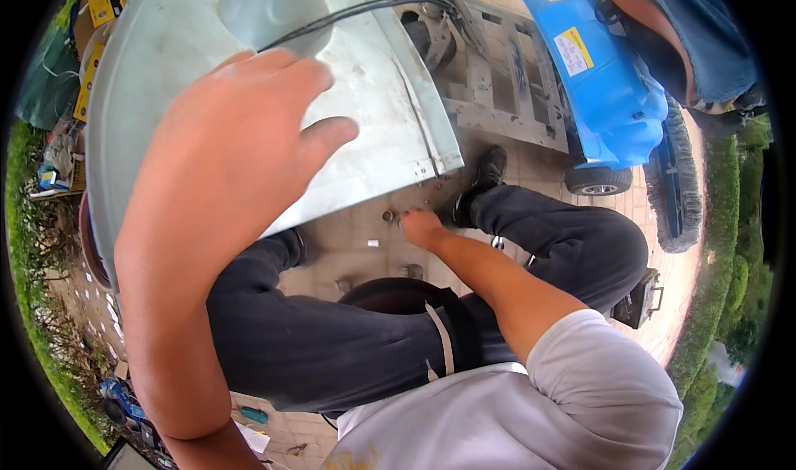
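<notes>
My left hand (240, 113) is raised close to the camera, over a large pale green sheet-metal panel (373, 97). Its thumb stands out apart from the fingers, and I see nothing held in it. A black cable (356, 8) crosses the panel and passes out of sight beside the fingertips. Low between my legs, my right hand (421, 227) reaches to the paved floor with its fingers drawn together. Whatever those fingers hold, if anything, is too small to make out. A small round metal piece (387, 216) lies just left of them.
Beyond the panel stands a grey slatted metal frame (514, 80). To its right is a blue plastic body part (605, 80) above a small wheel (598, 181). A grey fringed brush (676, 180) lies farther right. Below my right knee rests a dark box (638, 298).
</notes>
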The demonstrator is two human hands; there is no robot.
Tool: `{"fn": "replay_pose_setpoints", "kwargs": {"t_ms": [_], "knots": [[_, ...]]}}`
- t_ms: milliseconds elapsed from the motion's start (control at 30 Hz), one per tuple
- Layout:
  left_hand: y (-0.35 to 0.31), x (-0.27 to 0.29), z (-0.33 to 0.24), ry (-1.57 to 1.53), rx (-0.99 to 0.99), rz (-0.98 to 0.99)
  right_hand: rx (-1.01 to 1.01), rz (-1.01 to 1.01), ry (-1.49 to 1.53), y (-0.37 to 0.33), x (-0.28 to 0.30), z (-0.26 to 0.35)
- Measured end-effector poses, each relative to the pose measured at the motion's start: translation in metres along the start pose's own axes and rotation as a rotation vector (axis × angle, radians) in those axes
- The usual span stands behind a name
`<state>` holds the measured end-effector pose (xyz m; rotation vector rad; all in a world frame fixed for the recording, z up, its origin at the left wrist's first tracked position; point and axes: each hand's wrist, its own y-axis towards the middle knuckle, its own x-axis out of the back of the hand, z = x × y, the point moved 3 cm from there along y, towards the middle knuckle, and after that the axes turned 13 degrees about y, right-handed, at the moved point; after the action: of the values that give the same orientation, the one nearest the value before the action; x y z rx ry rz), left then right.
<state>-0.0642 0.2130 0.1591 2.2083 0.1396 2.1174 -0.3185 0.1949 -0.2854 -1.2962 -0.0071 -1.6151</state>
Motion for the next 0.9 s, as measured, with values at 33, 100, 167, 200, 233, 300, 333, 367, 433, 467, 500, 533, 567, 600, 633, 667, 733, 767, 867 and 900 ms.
{"fn": "replay_pose_setpoints", "kwargs": {"t_ms": [33, 100, 167, 200, 233, 300, 333, 367, 433, 467, 500, 533, 567, 600, 633, 667, 733, 767, 867, 900], "knots": [[-0.001, 0.003, 0.007, -0.008, 0.040, 0.029, -0.028, 0.024, -0.019, -0.005, 0.005, 0.002], [0.000, 0.019, 0.026, -0.013, 0.105, 0.032, -0.093, 0.019, -0.037, -0.003, -0.007, -0.008], [-0.012, 0.040, 0.054, 0.008, 0.260, -0.164, -0.077, -0.044, -0.062, 0.004, -0.014, -0.003], [-0.019, 0.050, 0.071, 0.039, 0.361, -0.175, -0.087, -0.019, -0.075, 0.009, -0.018, -0.004], [-0.031, 0.057, 0.090, 0.058, 0.457, -0.272, -0.127, -0.065, -0.070, 0.005, -0.011, 0.008], [-0.055, 0.048, 0.149, -0.001, 0.640, -0.434, -0.110, 0.075, -0.098, -0.004, 0.003, 0.020], [-0.070, 0.042, 0.173, -0.219, 0.743, -0.388, -0.026, 0.270, -0.135, -0.007, 0.009, 0.027], [-0.083, 0.035, 0.193, -0.443, 0.834, -0.337, 0.055, 0.460, -0.174, -0.014, 0.019, 0.035], [-0.097, 0.003, 0.210, -0.906, 0.999, -0.332, 0.193, 0.704, -0.245, -0.035, 0.069, 0.078], [-0.097, -0.004, 0.202, -1.099, 1.061, -0.301, 0.266, 0.832, -0.277, -0.051, 0.100, 0.102], [-0.104, -0.016, 0.213, -1.221, 0.942, -0.238, 0.169, 0.906, -0.149, -0.060, 0.138, 0.124], [-0.109, -0.024, 0.223, -1.344, 0.813, -0.171, 0.061, 0.975, -0.020, -0.068, 0.181, 0.142], [-0.093, -0.022, 0.197, -1.462, 0.768, -0.153, 0.120, 0.912, 0.138, -0.080, 0.230, 0.156], [-0.086, -0.022, 0.191, -1.529, 0.669, -0.123, 0.189, 0.846, 0.288, -0.091, 0.273, 0.170], [-0.082, -0.023, 0.189, -1.549, 0.665, -0.126, 0.282, 0.668, 0.429, -0.096, 0.307, 0.177], [-0.082, -0.026, 0.189, -1.562, 0.666, -0.136, 0.385, 0.490, 0.561, -0.096, 0.336, 0.182], [-0.079, -0.041, 0.197, -1.593, 0.774, -0.146, 0.385, 0.166, 0.664, -0.091, 0.383, 0.184], [-0.074, -0.036, 0.191, -1.603, 0.726, -0.162, 0.363, 0.024, 0.658, -0.091, 0.400, 0.184], [-0.057, -0.021, 0.174, -1.622, 0.648, -0.224, 0.479, -0.198, 0.638, -0.095, 0.413, 0.199], [-0.056, -0.016, 0.173, -1.627, 0.640, -0.237, 0.552, -0.225, 0.594, -0.100, 0.403, 0.213]]}}
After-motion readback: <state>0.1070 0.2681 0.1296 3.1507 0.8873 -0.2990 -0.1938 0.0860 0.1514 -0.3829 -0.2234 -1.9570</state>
